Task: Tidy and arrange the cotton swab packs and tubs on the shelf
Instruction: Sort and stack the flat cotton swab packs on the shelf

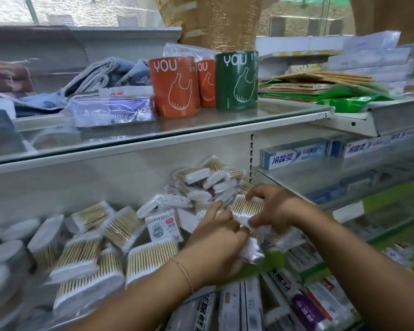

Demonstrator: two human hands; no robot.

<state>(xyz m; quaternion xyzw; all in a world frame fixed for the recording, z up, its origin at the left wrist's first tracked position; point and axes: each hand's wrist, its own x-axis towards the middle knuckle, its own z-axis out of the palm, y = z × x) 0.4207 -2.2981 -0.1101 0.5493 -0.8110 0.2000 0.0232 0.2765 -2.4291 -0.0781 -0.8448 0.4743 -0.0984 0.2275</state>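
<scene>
Several clear cotton swab packs [151, 258] with wooden sticks lie jumbled on the middle shelf, and a heap of them [208, 180] piles up against the back wall. Round white-lidded tubs [5, 253] stand at the far left. My left hand [216, 249] grips a pack of white-tipped swabs [251, 250] at the shelf's front. My right hand [273, 206] curls its fingers and thumb over another pack [246, 206] just behind it. A small pack with a pink label [164, 226] stands among the others.
The glass shelf [261, 113] above carries orange and green "YOU" bag rolls [236, 80], folded towels [105, 72] and a plastic packet. Toothpaste boxes [294, 156] sit on the right shelves and more toothpaste boxes [239, 304] lie below the swabs.
</scene>
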